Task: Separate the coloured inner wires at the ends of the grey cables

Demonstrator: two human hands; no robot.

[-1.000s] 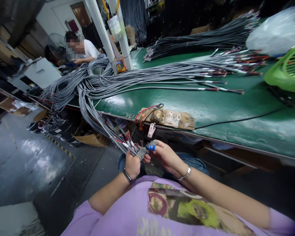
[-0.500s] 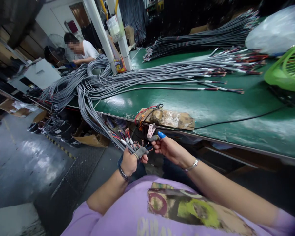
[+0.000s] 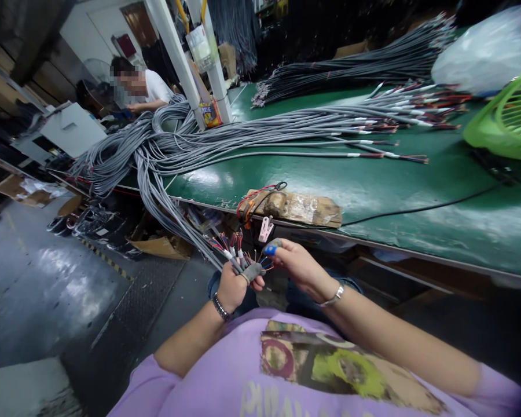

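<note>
Several grey cables (image 3: 186,229) lie in the left hand (image 3: 235,284), near the right (image 3: 298,264)

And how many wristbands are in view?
2: a dark wristband on the left wrist and a silvery wristband on the right wrist. Any on the co-worker are too small to tell.

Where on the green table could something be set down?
Bare patches: between the gray cables and the wooden board; between the black cord and the front edge of the table. Crowded: the left, under gray loops, and the back, under black cables.
</note>
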